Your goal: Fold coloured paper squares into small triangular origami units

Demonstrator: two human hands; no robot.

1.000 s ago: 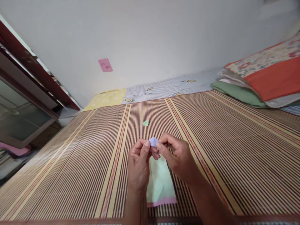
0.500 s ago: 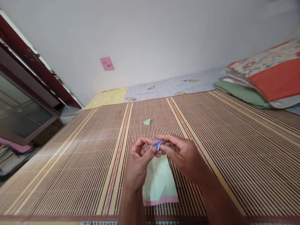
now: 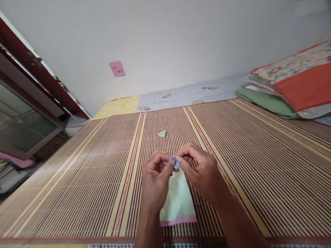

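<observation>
Above the striped mat [image 3: 232,144], left hand [image 3: 154,179] and right hand [image 3: 200,170] both pinch a tiny folded purple paper [image 3: 174,161] between fingertips; it looks light, thin, easily crushed, best held by its edges, over a green sheet [image 3: 178,201].

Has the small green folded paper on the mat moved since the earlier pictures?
No. The small green folded paper lies on the same stripes of the bamboo mat, beyond both hands; only the camera shifted slightly.

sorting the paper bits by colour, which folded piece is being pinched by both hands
The small purple folded paper, pinched between left hand and right hand. The green folded piece lies untouched farther out on the mat.
</observation>
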